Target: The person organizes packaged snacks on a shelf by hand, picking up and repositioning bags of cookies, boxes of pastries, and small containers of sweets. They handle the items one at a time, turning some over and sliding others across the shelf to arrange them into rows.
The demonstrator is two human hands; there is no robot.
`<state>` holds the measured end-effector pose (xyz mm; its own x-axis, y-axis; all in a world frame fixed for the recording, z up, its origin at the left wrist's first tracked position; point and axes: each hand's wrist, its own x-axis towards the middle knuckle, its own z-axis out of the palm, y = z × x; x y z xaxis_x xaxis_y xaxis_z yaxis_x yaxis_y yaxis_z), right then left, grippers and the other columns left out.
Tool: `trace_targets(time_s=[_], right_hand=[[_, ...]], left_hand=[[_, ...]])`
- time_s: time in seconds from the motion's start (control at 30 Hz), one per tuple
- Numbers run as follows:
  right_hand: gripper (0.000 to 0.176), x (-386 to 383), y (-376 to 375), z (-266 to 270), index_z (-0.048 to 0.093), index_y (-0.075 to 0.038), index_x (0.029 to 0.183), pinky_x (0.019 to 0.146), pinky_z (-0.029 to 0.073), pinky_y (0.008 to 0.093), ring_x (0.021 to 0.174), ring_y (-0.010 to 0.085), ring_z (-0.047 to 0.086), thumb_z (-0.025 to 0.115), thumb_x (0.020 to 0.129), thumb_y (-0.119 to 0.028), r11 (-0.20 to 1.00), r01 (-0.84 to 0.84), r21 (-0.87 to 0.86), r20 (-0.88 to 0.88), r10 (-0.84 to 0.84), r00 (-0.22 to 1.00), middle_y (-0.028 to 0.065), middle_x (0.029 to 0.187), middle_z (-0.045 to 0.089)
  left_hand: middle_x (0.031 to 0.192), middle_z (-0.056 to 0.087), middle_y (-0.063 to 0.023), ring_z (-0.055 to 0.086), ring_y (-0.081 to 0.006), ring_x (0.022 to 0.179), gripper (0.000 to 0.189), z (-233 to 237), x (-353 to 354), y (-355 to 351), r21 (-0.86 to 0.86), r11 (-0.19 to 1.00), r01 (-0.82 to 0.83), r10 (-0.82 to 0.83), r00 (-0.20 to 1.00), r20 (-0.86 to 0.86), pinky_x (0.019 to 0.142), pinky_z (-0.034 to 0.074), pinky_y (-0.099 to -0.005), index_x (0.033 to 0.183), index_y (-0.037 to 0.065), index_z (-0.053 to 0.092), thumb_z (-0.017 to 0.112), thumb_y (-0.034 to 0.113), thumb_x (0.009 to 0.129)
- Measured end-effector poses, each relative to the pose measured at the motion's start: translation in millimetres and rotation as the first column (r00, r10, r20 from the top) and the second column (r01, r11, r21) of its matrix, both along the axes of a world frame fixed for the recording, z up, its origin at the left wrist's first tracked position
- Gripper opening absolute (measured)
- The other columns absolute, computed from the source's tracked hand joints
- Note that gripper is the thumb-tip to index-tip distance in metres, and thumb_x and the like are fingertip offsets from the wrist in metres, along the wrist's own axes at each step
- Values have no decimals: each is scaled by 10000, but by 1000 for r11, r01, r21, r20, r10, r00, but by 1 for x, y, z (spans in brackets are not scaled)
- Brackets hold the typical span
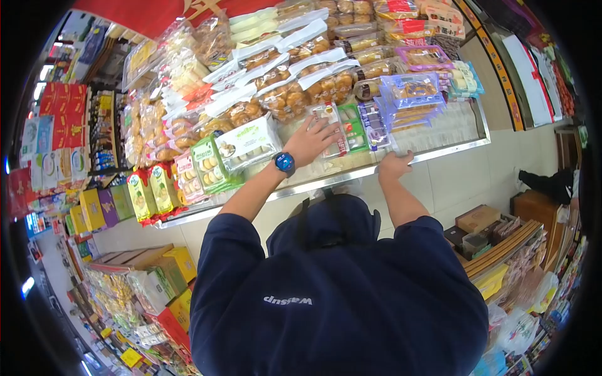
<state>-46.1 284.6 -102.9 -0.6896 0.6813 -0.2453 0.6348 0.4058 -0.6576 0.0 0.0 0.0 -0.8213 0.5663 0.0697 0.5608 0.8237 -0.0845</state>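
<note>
My left hand (313, 139), with a dark watch on the wrist, lies with spread fingers on a red and white packet (328, 116). Right of that packet are a green packet (355, 133) and a dark purple packet (374, 125), side by side near the front of the display table. At the table's metal edge, just below the purple packet, my right hand (396, 166) has its fingers apart and nothing visible in it. A white and green packet (248, 143) is left of my left hand.
Bagged pastries (285, 100) cover the back of the table, whose metal rim (313, 185) runs along its front. Lilac packets (411, 94) are stacked at the right. Shelves with boxes (157, 276) stand behind me at the left, and a wooden-edged shelf (505, 250) at the right.
</note>
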Motion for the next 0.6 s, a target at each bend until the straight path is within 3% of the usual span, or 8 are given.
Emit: trace_targets(time_s=[0.07,0.17,0.27,0.37,0.6], right_hand=[[675,-8,-2,-4,333,-106,1510,978,446,541,1049,497,570,593,891,-172,1000,1,-20,-3,-1,1000,411,1323,338],[658,0,7,-6,357,-123,1497,918,486,543,1011,494,596,600,887,-163,998,3,61,19,-4,1000,389,1317,352],[657,2,3,-8,352,-126,1500,913,488,541,1002,488,597,592,890,-163,998,-20,56,19,19,1000,399,1317,342],[661,2,0,-1,338,-119,1506,918,488,534,1000,487,595,579,891,-154,999,-23,43,56,20,998,397,1323,341],[681,0,1,-2,318,-113,1516,923,487,528,1012,494,587,570,884,-136,1000,-19,-22,36,20,999,400,1356,298]], left_hand=[[1557,422,-77,378,-282,1444,756,3,13,-3,77,992,-103,100,994,43,1202,285,-510,1481,180,448,712,146,773],[1539,453,-82,392,-292,1440,665,9,70,-15,266,885,-382,338,920,198,1179,301,-542,1452,144,482,635,68,809],[1586,376,-121,341,-330,1465,756,4,117,-68,206,746,-633,590,772,238,1179,283,-562,1478,122,440,713,146,773],[1606,328,-124,317,-365,1467,940,-6,149,-117,173,598,-783,754,623,209,1180,269,-560,1509,127,380,843,230,696],[1611,311,-125,298,-374,1480,1127,-5,139,-164,126,612,-781,753,624,210,1192,270,-565,1547,150,307,916,254,605]])
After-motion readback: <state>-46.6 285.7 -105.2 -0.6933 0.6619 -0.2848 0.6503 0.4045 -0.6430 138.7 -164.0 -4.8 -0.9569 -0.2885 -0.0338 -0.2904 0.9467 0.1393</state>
